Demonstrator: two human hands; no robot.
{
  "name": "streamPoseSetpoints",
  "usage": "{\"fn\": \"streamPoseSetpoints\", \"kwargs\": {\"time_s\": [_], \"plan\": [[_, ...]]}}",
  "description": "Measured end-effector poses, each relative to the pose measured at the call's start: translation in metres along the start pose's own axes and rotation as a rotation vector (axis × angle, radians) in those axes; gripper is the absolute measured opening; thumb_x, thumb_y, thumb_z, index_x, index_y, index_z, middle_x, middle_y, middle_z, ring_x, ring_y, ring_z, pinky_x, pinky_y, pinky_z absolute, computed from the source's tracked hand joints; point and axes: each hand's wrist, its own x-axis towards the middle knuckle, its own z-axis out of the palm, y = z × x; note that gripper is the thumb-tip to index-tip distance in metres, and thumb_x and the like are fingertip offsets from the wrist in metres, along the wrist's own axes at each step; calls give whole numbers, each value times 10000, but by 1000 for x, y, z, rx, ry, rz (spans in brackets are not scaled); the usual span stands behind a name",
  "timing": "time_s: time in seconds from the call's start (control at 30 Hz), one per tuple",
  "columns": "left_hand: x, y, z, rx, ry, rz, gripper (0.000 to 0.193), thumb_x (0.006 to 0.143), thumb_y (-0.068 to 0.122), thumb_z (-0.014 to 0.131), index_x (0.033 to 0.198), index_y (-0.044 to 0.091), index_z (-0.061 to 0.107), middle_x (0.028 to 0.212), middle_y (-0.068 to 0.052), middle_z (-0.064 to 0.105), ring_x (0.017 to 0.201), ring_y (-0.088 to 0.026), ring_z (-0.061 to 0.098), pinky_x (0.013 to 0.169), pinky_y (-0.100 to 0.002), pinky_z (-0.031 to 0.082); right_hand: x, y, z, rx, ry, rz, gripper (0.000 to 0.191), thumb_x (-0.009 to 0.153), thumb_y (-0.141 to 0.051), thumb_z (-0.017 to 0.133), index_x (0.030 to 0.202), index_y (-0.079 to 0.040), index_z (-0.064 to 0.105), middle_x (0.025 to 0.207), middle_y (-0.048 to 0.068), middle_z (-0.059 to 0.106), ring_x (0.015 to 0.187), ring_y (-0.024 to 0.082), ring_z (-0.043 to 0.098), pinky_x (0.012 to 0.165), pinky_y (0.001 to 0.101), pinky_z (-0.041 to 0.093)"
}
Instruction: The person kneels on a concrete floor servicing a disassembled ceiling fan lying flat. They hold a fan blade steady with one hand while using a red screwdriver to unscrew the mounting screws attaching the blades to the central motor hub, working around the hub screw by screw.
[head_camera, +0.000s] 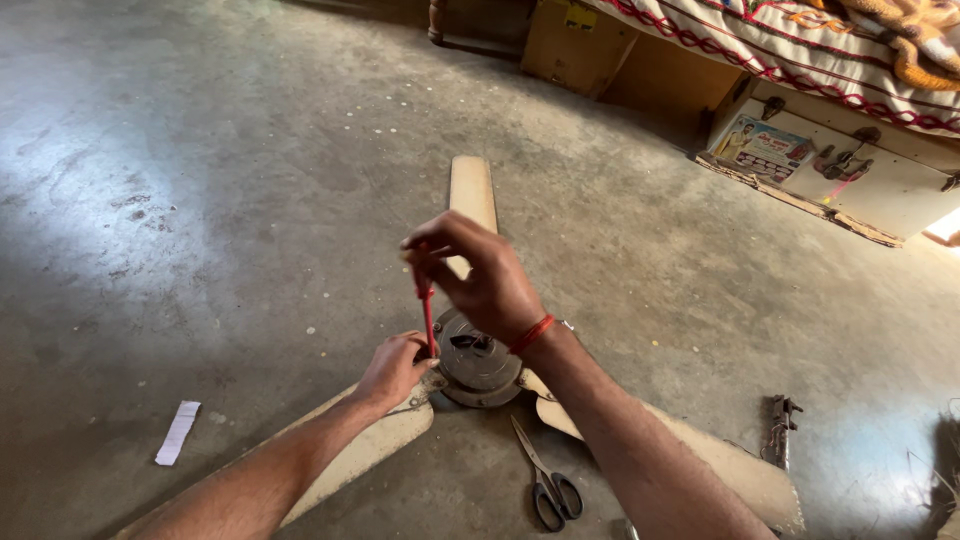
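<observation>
A cream ceiling fan (472, 190) lies on the concrete floor, its round metal motor hub (478, 365) in the middle and three blades spread out. My right hand (478, 275) grips the top of a red screwdriver (427, 315) held upright over the hub's left edge. My left hand (393, 368) rests at the hub's left side, fingers pinched around the screwdriver's lower shaft where a blade joins the hub. A red thread band circles my right wrist.
Black-handled scissors (545, 480) lie just below the hub. A metal tool (779, 428) lies at the right. A white paper strip (178, 432) lies at the left. A bed with a patterned cover (800, 40) and a cardboard box (575, 45) stand at the back.
</observation>
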Motion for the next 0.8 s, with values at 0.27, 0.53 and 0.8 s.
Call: {"fn": "streamPoseSetpoints", "kwargs": {"time_s": [0.27,0.53,0.8], "plan": [[2,-11,12,45,-30,-20,211,796,109,800,964,36,695,980,-142,738,959,-340,715,825,-443,559,5,2,19,-172,73,-20,235,946,-141,810,893,-38,606,968,26,627,823,139,728,675,337,636],[4,-8,11,83,-75,-106,186,817,127,802,964,62,707,961,-149,743,938,-345,715,818,-451,551,6,-2,2,80,-109,-65,124,1021,-100,711,1088,-42,623,1206,48,721,1061,172,761,874,317,662],[1,4,9,37,-89,-134,192,817,85,789,972,40,684,1009,-125,728,953,-318,714,833,-439,552,8,6,3,-111,11,-20,138,989,-142,757,984,-71,638,1005,28,624,799,106,749,713,275,667]]}}
